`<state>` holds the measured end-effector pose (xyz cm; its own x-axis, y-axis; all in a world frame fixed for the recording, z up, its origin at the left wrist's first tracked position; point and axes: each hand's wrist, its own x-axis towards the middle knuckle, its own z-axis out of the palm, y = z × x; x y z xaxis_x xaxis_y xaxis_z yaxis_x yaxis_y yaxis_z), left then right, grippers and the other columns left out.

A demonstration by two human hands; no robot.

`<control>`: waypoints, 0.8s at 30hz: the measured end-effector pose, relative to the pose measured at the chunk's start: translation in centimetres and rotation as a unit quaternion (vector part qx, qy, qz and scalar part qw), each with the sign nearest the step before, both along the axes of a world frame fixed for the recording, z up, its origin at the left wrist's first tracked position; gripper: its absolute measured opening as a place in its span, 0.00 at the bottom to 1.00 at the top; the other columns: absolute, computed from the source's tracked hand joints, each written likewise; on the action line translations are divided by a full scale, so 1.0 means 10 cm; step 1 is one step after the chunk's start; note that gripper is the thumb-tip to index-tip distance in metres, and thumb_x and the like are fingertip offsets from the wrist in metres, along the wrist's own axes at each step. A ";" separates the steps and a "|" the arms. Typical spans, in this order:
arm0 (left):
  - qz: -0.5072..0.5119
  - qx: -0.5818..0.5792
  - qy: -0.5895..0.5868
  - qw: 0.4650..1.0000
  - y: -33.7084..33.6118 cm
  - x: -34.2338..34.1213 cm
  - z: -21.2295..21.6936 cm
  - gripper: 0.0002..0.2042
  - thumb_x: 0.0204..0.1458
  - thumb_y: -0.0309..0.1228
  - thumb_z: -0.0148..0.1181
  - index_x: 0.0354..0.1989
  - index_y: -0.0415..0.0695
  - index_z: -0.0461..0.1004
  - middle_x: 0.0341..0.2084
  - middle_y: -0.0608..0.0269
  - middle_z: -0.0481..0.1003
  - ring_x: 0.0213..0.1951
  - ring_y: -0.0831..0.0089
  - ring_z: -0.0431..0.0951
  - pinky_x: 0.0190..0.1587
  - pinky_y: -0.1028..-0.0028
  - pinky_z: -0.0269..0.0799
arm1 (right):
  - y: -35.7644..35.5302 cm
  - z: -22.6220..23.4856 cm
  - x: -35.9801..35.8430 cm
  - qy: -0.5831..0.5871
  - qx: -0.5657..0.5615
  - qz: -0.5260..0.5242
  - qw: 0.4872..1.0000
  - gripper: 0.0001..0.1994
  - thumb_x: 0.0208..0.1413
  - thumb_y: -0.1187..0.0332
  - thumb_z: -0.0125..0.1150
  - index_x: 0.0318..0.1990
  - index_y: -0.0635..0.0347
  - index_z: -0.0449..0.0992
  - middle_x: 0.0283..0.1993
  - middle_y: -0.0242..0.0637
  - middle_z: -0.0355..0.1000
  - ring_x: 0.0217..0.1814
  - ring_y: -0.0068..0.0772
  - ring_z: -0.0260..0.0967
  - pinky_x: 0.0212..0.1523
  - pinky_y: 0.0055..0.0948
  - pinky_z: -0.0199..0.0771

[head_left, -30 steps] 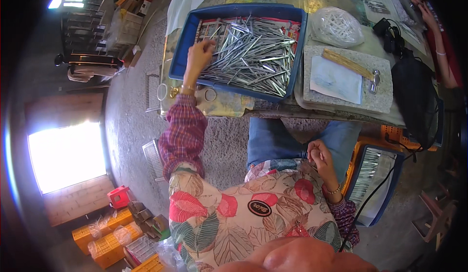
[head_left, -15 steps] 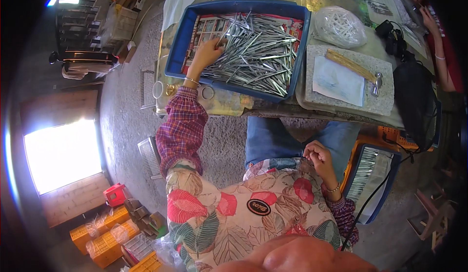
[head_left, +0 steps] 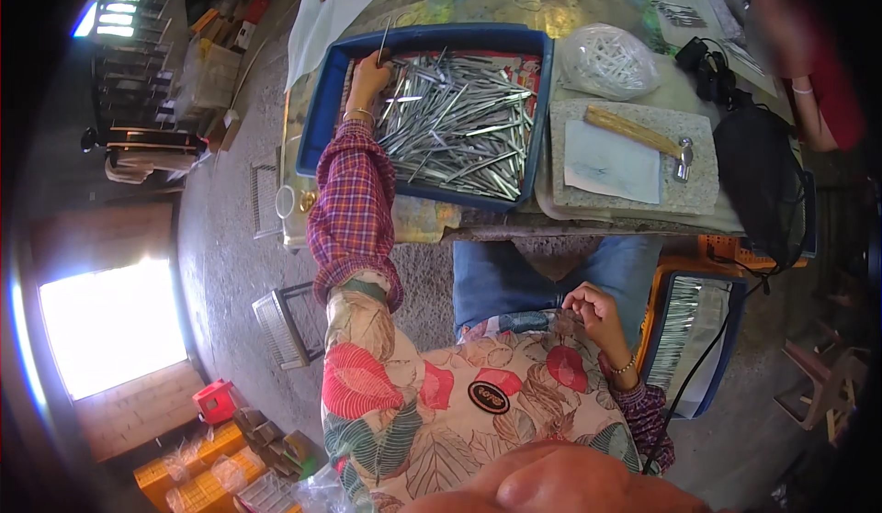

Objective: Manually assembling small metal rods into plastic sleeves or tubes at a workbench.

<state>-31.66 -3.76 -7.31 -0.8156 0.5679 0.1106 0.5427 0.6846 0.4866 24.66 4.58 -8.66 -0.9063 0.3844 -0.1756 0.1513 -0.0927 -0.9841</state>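
My left hand (head_left: 368, 83) reaches to the far left part of a blue tray (head_left: 544, 113). Pinched in its fingers is a slender silver metal piece (head_left: 385, 39), pointing up and away from me. Beside the hand, a heap of similar long, narrow metal pieces (head_left: 459, 127) lies on printed paper in the tray. My right hand (head_left: 595, 311) rests above my lap against the flowered apron (head_left: 514, 375). Its fingers are curled in, and whatever they may hold is hidden.
Right of the tray, a stone slab (head_left: 696, 191) carries white paper and a wooden-handled hammer (head_left: 634, 131). Behind it sits a clear bag of white pieces (head_left: 610, 61). A black bag (head_left: 758, 182) hangs at the table's right edge. Another person's arm (head_left: 804, 100) shows at far right.
My left hand has moved from the heap to the tray's far left, now with a metal piece sticking up from its fingers. The view has shifted slightly; my right hand stays at my lap.
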 end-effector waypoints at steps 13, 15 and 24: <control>-0.180 -0.017 0.049 0.982 0.16 0.64 0.15 0.16 0.48 0.32 0.52 0.46 0.47 0.74 0.23 0.58 0.76 0.28 0.70 0.75 0.35 0.72 0.69 | 0.00 0.07 -0.19 -0.011 0.021 -0.013 1.000 0.14 0.44 0.88 0.37 0.30 0.68 0.72 0.30 0.33 0.67 0.29 0.24 0.63 0.33 0.20 0.65; -0.131 -0.043 -0.005 0.990 0.17 0.85 0.34 0.14 0.45 0.32 0.53 0.42 0.48 0.75 0.18 0.52 0.73 0.24 0.59 0.74 0.31 0.64 0.67 | 0.01 0.05 -0.17 -0.006 0.015 -0.028 0.999 0.14 0.45 0.88 0.37 0.31 0.68 0.72 0.32 0.34 0.68 0.30 0.24 0.64 0.34 0.20 0.66; -0.365 0.015 -0.014 0.931 0.59 1.87 0.64 0.06 0.48 0.26 0.56 0.34 0.41 0.75 0.19 0.54 0.71 0.23 0.57 0.72 0.26 0.68 0.66 | 0.04 -0.10 -0.10 0.014 -0.017 -0.065 0.998 0.13 0.47 0.89 0.36 0.34 0.71 0.70 0.36 0.38 0.72 0.32 0.25 0.66 0.38 0.20 0.68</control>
